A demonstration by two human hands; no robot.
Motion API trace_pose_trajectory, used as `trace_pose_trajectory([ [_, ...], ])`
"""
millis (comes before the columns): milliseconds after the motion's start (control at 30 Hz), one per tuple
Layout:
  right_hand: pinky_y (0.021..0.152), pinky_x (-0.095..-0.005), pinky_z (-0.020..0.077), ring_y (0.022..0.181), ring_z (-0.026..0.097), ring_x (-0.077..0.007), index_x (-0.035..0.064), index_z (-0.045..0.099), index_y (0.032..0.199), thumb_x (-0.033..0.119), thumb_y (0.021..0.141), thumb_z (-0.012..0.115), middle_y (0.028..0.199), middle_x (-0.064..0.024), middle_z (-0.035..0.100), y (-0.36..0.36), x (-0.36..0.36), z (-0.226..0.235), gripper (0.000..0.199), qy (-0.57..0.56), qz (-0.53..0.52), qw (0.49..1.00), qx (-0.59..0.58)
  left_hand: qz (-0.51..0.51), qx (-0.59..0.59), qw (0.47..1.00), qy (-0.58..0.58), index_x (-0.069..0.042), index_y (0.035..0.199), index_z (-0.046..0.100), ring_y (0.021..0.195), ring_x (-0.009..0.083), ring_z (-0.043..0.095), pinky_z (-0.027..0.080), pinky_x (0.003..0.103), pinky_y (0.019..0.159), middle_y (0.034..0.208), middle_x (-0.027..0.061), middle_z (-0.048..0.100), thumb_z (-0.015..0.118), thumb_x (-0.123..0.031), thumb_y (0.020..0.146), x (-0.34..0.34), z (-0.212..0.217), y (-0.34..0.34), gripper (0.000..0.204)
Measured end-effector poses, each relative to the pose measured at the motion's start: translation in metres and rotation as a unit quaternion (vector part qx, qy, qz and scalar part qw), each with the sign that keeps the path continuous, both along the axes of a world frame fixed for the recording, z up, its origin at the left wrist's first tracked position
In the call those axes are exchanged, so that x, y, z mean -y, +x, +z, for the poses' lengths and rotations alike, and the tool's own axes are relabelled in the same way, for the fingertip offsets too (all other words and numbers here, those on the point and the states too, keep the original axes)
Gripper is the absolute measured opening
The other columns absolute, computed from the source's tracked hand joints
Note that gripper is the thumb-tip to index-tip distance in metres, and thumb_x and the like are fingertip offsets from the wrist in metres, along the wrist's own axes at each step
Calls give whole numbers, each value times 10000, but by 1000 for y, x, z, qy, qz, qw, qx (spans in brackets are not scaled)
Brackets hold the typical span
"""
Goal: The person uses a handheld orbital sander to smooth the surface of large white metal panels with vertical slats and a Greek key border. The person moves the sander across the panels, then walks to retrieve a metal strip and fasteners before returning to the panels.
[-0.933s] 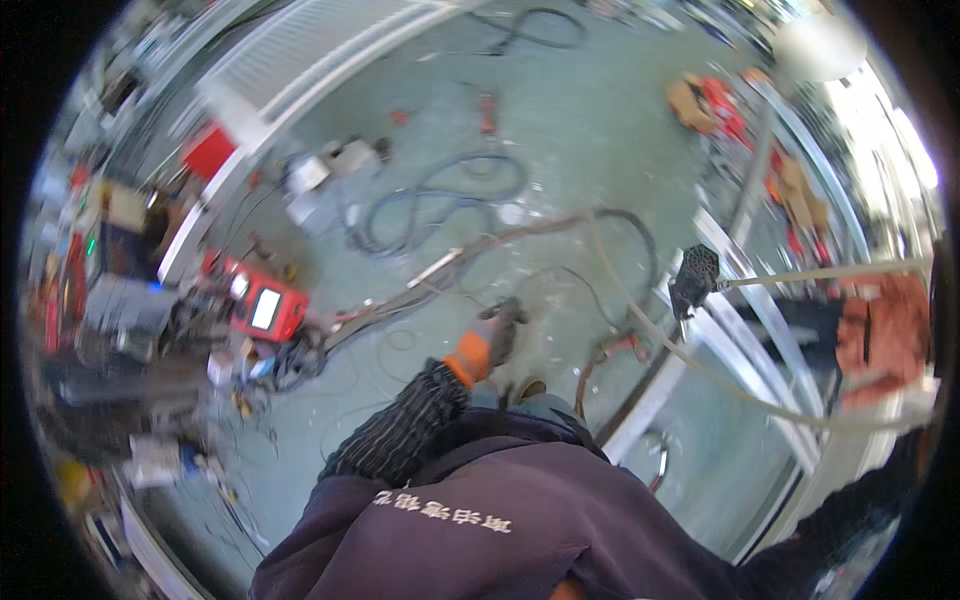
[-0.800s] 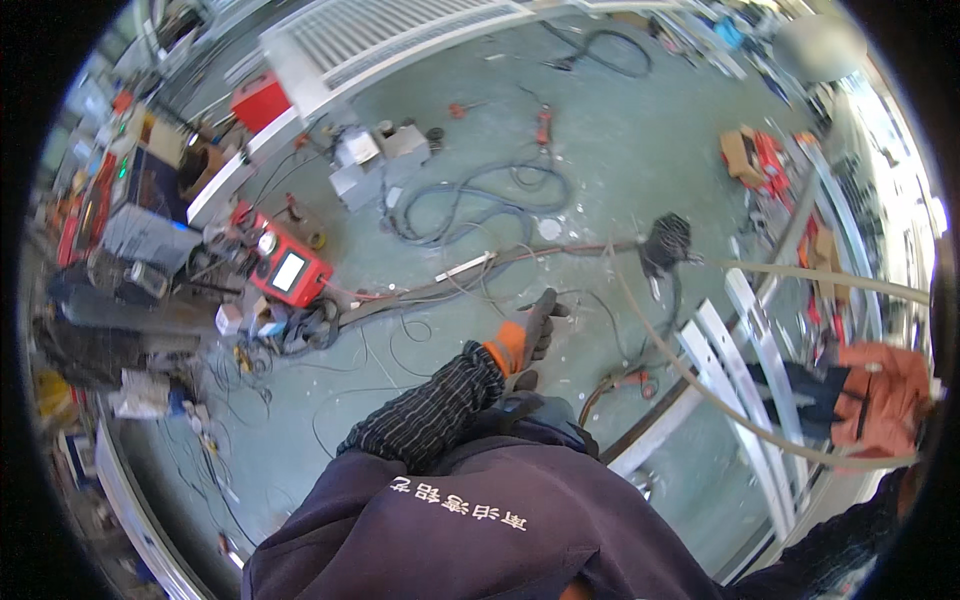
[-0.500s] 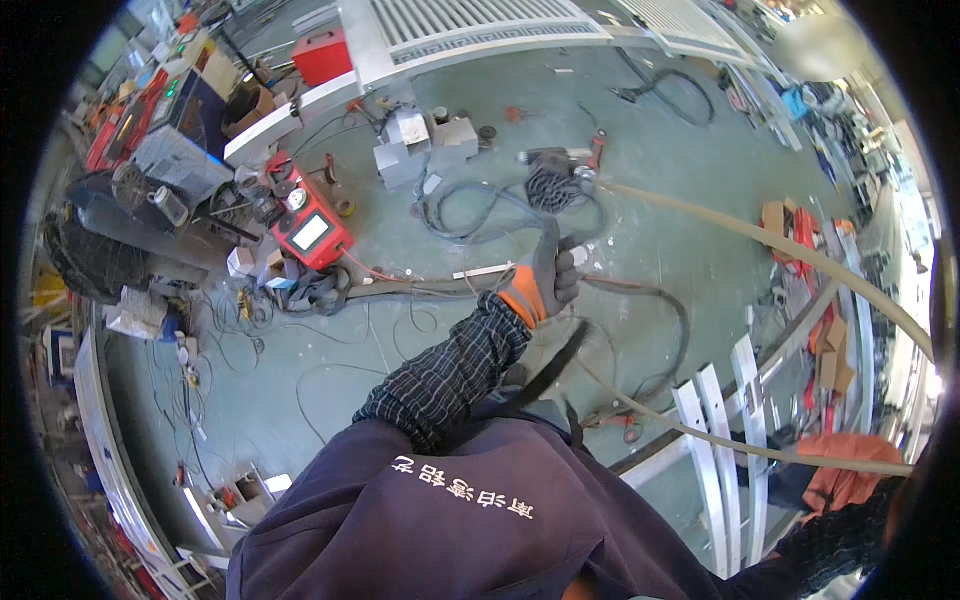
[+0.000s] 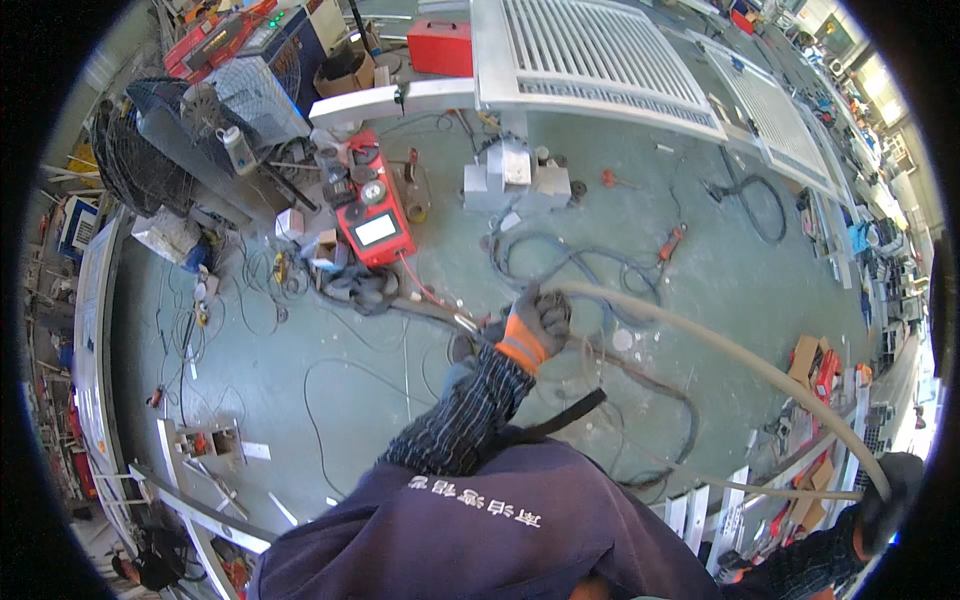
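Observation:
A thick beige hose (image 4: 720,345) arches across the right half of the view. My left hand (image 4: 541,322), in a grey glove with an orange cuff, is closed in front of my body, where one end of the visible hose disappears; what lies behind the fist is hidden. At the far right my right hand (image 4: 888,500), in a dark glove, is wrapped round the same hose. A thinner-looking hose length (image 4: 740,487) runs back low from there toward the left hand. A black strap (image 4: 565,413) sticks out beside my left forearm.
Coiled hoses (image 4: 540,245) and a red-handled tool (image 4: 672,242) lie on the floor ahead. A red machine (image 4: 378,215) with a white screen stands left of them, near white blocks (image 4: 515,180). A white slatted panel (image 4: 600,60) spans the back. Metal profiles (image 4: 705,515) lie at the lower right.
The view has turned. The hose's far end, which met a dark patterned bundle ahead on the floor, now meets my left hand. My right hand has come into view at the right edge.

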State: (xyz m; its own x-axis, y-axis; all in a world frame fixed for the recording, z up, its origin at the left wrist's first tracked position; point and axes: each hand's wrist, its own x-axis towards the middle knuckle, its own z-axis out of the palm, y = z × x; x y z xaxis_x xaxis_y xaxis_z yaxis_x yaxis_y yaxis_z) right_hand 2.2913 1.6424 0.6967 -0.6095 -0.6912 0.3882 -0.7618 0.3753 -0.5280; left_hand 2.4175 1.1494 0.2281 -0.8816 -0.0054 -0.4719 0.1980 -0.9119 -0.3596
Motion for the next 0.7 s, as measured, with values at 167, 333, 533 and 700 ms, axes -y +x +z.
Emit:
trace_pose_trajectory([
  [167,686,-326,562,820,681,-199,59,623,1230,312,1033,612,1033,-118,669,-82,95,-108,320,151,-186,945,224,-129,95,981,-114,-213,680,447,400,114,260,182,292,386,516,-74,294,501,-473,1072,64,-4,21,474],
  [333,631,-326,574,776,702,-202,112,641,1284,421,1034,631,1019,-108,701,-142,161,-173,398,89,-304,836,448,-257,148,908,-296,-184,791,591,422,89,321,229,294,382,568,-69,375,611,-481,1037,119,55,24,386],
  [533,682,-414,602,817,721,-275,110,578,1345,516,1009,605,1075,-157,703,-182,340,-259,527,-6,-194,812,551,-279,115,790,-534,-136,927,696,524,144,516,388,324,492,687,-6,578,659,-586,975,154,75,3,454],
  [700,990,-554,558,1082,700,-405,29,514,1467,685,1012,493,1322,-249,650,-145,539,-365,798,38,-117,668,734,-218,41,394,-892,-81,1224,692,851,227,662,531,377,763,956,88,714,648,-513,987,204,126,-15,495],
])
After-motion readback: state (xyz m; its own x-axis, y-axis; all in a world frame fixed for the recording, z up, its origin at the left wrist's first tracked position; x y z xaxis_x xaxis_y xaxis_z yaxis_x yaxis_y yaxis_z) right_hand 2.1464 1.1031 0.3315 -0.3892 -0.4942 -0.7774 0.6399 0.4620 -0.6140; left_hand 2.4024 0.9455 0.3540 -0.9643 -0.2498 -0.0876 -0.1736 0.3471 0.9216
